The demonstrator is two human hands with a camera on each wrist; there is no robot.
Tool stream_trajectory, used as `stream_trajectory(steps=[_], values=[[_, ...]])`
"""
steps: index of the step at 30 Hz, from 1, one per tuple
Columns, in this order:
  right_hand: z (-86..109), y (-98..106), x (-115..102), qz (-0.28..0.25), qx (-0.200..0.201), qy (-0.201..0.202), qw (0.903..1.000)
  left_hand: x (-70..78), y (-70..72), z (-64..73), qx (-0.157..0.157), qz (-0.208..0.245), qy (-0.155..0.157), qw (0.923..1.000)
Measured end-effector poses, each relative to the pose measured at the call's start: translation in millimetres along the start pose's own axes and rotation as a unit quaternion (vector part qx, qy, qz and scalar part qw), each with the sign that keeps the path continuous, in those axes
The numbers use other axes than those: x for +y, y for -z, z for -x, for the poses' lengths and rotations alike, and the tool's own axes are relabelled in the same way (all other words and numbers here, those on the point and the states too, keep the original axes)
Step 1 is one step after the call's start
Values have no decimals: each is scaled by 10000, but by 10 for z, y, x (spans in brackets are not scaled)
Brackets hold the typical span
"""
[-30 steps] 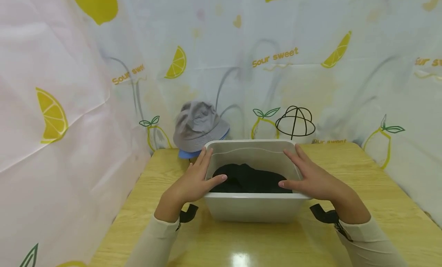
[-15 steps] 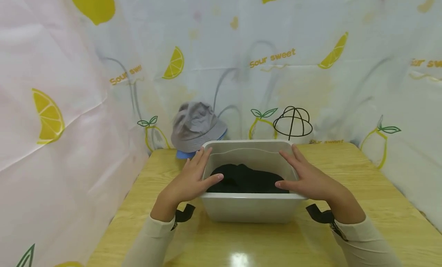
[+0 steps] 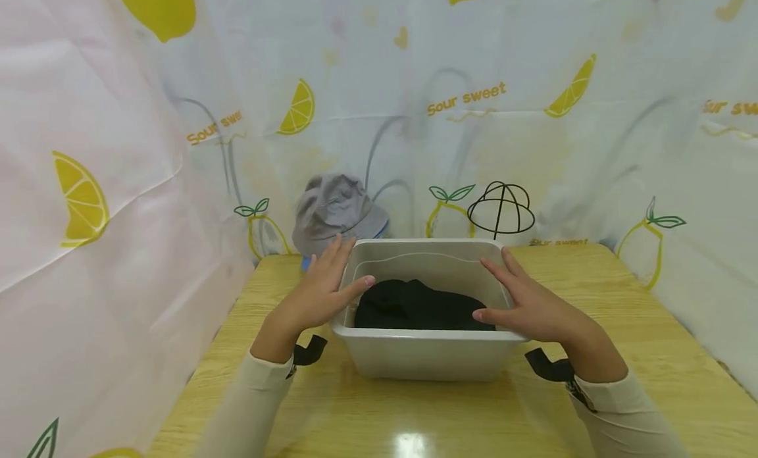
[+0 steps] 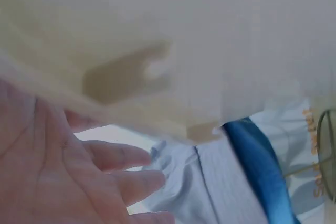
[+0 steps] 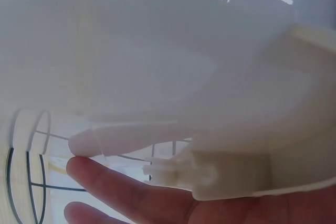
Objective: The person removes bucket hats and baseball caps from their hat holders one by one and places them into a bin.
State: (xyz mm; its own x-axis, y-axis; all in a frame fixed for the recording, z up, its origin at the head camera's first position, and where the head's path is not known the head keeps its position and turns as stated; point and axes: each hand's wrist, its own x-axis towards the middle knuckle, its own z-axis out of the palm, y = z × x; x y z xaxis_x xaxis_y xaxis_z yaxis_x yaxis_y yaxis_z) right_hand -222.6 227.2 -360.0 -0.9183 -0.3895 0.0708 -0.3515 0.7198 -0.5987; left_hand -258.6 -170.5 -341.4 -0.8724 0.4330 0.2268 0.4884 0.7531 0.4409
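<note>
A white plastic bin [image 3: 426, 356] stands on the table with a black fabric item [image 3: 423, 306], folded and hat-like, inside it. My left hand [image 3: 310, 297] hovers at the bin's left rim, fingers straight and spread, thumb over the opening. In the left wrist view its palm [image 4: 68, 166] faces the bin wall, with a gap at the fingers. My right hand [image 3: 535, 310] rests at the right rim, fingers extended and thumb over the inside. Seen from the right wrist, straight fingers [image 5: 142, 192] lie right under the rim.
Behind the bin at left, a grey bucket hat [image 3: 334, 211] sits over a blue one [image 4: 262, 169]. A black wire hat stand [image 3: 501, 211] rises behind the bin's right side. Lemon-print cloth [image 3: 379, 50] encloses the wooden table [image 3: 616, 300] at back and sides.
My left hand has lifted slightly and moved left, away from the bin's rim. The right hand stays at the right rim, and the bin has hardly moved.
</note>
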Motion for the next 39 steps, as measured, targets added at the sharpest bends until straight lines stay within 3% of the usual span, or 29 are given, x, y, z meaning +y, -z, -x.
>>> stream_trajectory(steps=[9,17,31,35,39], values=[[23,20,-20,8,22,69,10000,-16,295,-260,49,-682,-9,9977],[36,27,-26,-21,57,67,10000,-87,503,-473,188,-1481,187,9886],[62,7,-70,2,53,37,10000,-191,528,-864,432,-1936,390,9794],[53,11,-66,55,69,22,10000,-215,545,-963,616,-2240,272,9723],[41,6,-47,77,62,-4,10000,-234,563,-1017,612,-2519,293,9654]])
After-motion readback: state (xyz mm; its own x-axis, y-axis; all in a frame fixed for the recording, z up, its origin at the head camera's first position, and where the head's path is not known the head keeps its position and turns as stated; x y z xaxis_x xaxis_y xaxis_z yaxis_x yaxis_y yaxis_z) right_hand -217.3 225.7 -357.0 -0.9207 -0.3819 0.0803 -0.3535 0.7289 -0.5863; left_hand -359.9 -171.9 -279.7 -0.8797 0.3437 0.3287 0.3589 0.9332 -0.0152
